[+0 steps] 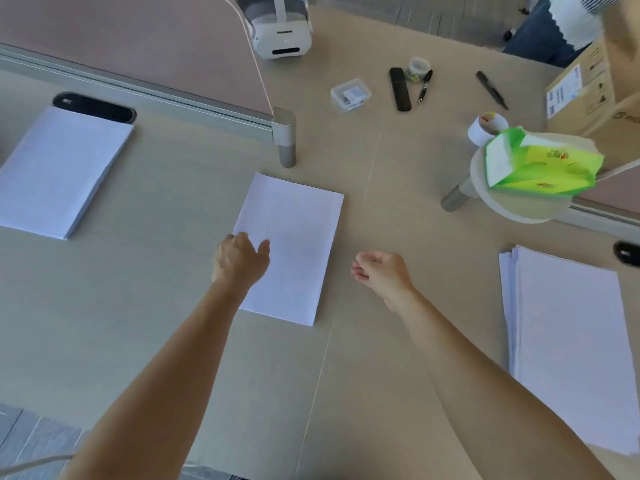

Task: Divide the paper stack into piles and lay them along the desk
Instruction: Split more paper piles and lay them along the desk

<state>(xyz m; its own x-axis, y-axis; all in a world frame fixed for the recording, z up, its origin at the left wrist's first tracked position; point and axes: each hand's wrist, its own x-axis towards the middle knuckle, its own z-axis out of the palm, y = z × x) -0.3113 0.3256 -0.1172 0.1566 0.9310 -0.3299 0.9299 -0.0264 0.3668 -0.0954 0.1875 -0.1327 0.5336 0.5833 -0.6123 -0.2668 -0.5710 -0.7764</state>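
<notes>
Three white paper piles lie on the beige desk (145, 306). The left pile (59, 171) sits far left, the middle pile (294, 237) in the centre, and the right pile (568, 344), slightly fanned, at the right edge. My left hand (240, 259) rests on the middle pile's left edge, fingers curled loosely, holding nothing. My right hand (379, 273) hovers just right of that pile, fingers half curled and empty.
A pink divider (138, 39) with a metal foot (285, 140) stands at the back left. Behind it are a white headset (280, 29), a plastic box (349, 93), a remote (400, 88), pens, tape rolls, a green tissue pack (540, 164) and a cardboard box (595, 84).
</notes>
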